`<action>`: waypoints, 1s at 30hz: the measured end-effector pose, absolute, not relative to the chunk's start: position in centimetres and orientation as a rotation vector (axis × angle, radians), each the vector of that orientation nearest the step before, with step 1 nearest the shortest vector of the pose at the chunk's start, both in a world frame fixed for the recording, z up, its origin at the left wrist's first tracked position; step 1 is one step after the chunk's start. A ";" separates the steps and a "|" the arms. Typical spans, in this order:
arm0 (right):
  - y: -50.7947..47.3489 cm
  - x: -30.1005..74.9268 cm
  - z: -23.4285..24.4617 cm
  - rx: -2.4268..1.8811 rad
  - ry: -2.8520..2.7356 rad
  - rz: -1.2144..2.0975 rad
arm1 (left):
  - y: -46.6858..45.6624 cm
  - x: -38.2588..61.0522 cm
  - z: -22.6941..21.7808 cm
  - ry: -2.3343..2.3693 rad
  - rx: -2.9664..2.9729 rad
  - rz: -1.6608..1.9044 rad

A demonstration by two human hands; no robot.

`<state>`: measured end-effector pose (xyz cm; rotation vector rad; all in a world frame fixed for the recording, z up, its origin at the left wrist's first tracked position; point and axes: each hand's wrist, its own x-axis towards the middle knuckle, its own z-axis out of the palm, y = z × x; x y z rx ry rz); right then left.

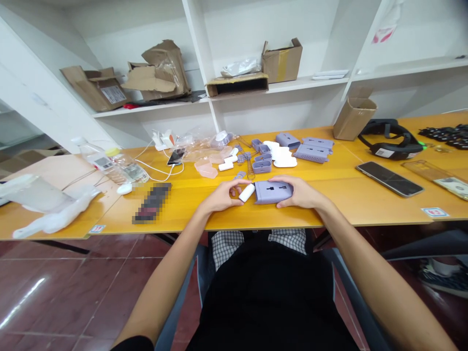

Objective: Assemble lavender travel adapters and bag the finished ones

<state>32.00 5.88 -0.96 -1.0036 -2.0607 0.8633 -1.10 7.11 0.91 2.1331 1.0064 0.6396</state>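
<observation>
At the far left, a crumpled white plastic bag and a clear plastic water bottle lie near a thin white cable and a pixelated, unreadable object. Farther along the glossy amber tabletop lie a tangle of clear moulded plastic pieces, thin metal springs, and several perforated lilac plastic shells.

The left hand curves inward, its fingers pressed together, with the fingertips at a smooth white plastic cylinder. It lies tilted, running from lower left to upper right, just beside a lilac plastic socket housing. This matte, boxy housing sits near the tabletop's front edge, between the hands. Its long axis runs roughly left to right, and its face with a black cross-shaped slot points up. The right hand cups its right end, fingers pressed together against the plastic.

To the right are a black strapped headset, a cardboard box, and a dark smartphone. Torn cardboard cartons sit on white shelves behind; glossy red floor tiles show below.
</observation>
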 end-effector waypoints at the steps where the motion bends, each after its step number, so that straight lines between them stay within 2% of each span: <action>1: 5.9 32.0 -1.0 -1.001 -2.061 0.865 | 7.1 -1.1 0.9 1.006 2.134 0.639; 30: 5.8 32.1 -0.7 -1.020 -2.093 0.874 | 7.1 -0.5 -0.2 0.889 1.903 0.740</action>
